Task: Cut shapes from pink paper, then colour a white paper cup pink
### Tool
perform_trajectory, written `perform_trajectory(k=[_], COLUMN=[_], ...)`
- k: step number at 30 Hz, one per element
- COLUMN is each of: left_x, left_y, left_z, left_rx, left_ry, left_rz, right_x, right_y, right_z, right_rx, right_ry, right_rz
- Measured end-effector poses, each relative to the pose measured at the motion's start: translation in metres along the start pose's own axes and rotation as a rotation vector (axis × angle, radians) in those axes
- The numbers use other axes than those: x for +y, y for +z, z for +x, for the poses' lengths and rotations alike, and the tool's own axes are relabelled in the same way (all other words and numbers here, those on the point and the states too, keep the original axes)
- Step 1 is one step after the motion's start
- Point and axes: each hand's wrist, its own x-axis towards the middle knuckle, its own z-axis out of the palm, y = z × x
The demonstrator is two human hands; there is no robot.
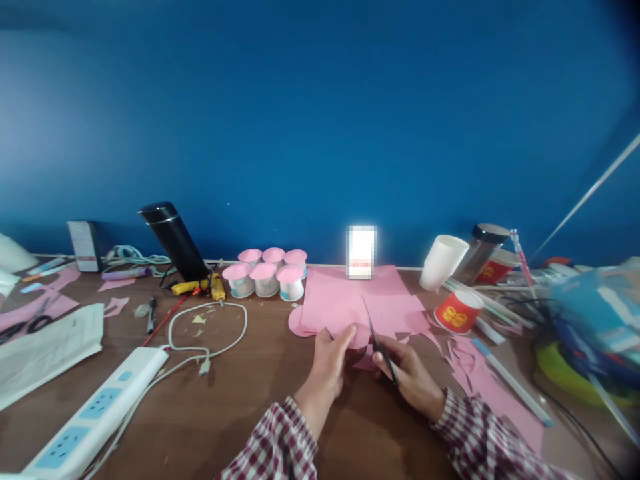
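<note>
The left hand (327, 363) pinches the near edge of a flat pink paper sheet (360, 303) lying on the brown wooden bench (250, 393), thumb on top and the other fingers tucked under the paper. The right hand (413, 377) grips a pair of black-handled scissors (379, 343), its fingers closed through and around the handles. The blades point up and away from the person into the sheet's near edge; whether they stand apart or together cannot be told at this size.

The sheet lies in the middle of the bench, just in front of both hands, with a rounded lobe already shaped at its left corner. Loose pink paper offcuts (475, 373) lie to the right.

Judgement on doing the cut well: the holding hand should keep the paper taut close to the blades yet clear of their line. For a curved outline it is better to turn the paper than the scissors, using short bites from the blade throat.

Noted nearby: six white cups capped with pink discs (265, 273), a yellow glue gun (200, 287), a red paper cup (457, 311) and a white power strip (95, 407), all well apart from the hands.
</note>
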Motion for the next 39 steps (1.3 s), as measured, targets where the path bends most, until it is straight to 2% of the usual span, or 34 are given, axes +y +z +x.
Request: perform_trajectory(k=[14, 20, 26, 39], left_x=[-0.0018, -0.0012, 0.0012, 0.0008], left_y=[-0.0025, -0.0033, 0.0002, 0.0000], left_z=[0.0018, 0.0021, -0.0002, 0.0001], left_rx=[0.013, 0.068, 0.029, 0.057], left_ry=[-0.018, -0.042, -0.033, -0.037], left_rz=[0.019, 0.039, 0.020, 0.027], right_x=[0.0021, 0.0023, 0.0047, 0.0088], right_y=[0.0006, 0.0001, -0.0005, -0.0011], right_z=[0.0012, 0.0004, 0.0005, -0.0009], right_rx=[0.014, 0.024, 0.030, 0.023], right_ry=[0.018, 0.024, 0.029, 0.033], right_rz=[-0.006, -0.006, -0.023, -0.013])
